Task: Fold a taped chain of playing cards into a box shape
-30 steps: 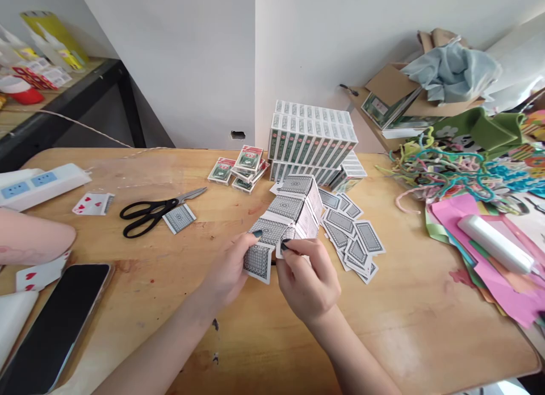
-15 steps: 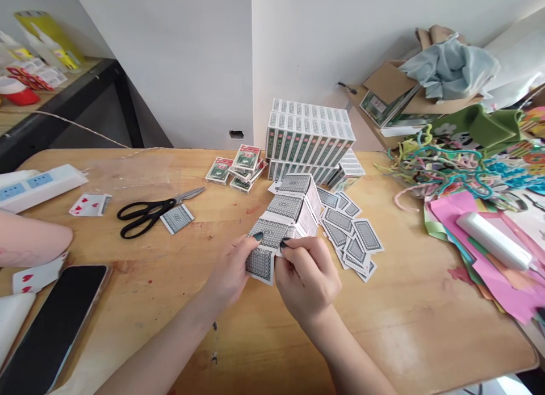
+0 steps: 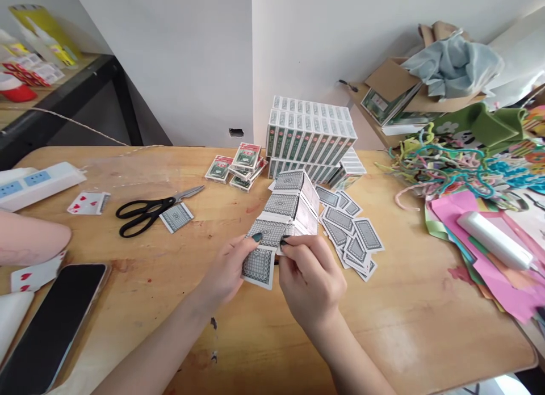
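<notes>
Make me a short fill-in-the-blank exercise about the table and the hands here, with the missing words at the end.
1. The left hand and the ____ hand both hold the card structure.
2. The loose cards beside it show patterned backs, so they lie face ____.
3. The scissors have ____ handles.
4. The marks on the face-up card near the power strip are ____ in colour.

Missing words: right; down; black; red.

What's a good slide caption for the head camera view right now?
Left hand and right hand hold a structure of joined playing cards, between black-handled scissors and loose face-down cards.
</notes>
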The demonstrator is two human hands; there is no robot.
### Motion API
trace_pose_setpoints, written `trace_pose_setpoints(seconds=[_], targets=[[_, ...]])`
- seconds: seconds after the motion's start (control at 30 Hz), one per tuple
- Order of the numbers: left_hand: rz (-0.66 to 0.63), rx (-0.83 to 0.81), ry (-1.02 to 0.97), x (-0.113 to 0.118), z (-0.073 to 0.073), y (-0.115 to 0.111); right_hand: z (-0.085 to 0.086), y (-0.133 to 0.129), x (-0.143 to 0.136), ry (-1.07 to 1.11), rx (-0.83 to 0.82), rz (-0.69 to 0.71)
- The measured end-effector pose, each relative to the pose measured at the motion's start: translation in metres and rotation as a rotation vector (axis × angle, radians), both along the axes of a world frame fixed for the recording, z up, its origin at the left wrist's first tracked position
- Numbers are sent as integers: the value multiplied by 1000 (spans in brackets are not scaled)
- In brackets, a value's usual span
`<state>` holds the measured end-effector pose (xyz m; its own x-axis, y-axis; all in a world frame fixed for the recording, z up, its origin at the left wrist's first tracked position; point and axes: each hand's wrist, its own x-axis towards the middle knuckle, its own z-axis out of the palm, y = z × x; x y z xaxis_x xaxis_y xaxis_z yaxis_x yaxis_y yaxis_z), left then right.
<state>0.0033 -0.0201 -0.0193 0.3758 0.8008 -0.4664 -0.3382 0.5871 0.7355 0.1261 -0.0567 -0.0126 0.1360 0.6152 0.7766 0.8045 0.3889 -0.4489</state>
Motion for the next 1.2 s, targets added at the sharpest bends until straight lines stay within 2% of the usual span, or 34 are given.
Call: trace_pose_setpoints(seconds=[0.17, 0.4, 0.63, 1.0, 1.2], targets=[[14, 32, -21, -3, -4, 2, -4, -4, 9, -51, -25, 155], [18, 43, 2, -6, -6, 4, -14, -5, 24, -249, 42, 218], [33, 40, 45, -9, -4, 4, 2, -3, 35, -473, 49, 284], [19, 79, 66, -11, -5, 6, 13, 1, 31, -558, 59, 289], [19, 35, 79, -12, 0, 6, 18, 4, 28, -586, 35, 275]])
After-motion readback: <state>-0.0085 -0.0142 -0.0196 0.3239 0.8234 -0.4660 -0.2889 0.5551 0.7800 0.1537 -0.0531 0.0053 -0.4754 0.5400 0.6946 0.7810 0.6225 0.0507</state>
